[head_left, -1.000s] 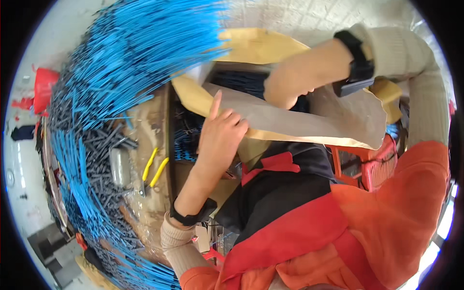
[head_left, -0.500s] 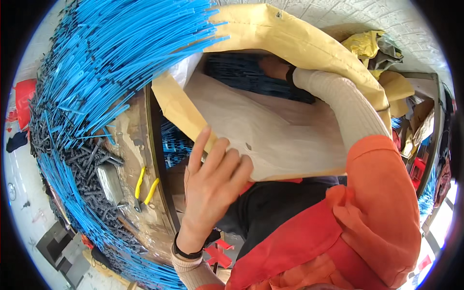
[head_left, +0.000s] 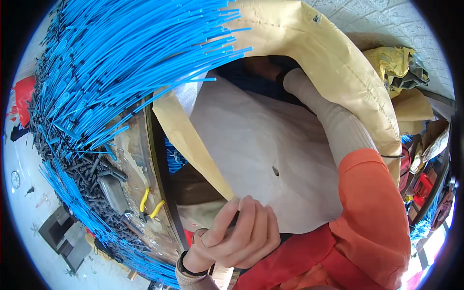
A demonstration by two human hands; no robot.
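Head view, close, down over sack

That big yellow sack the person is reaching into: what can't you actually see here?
- Right hand: hidden in the head view, deep inside the yellow sack; only the cream sleeve shows.
- Sack contents: dark and shadowed, partly covered by the white liner.
- What the left hand pinches: its own fingers cover the sack's edge.
- Yellow-handled tool: too small to identify.
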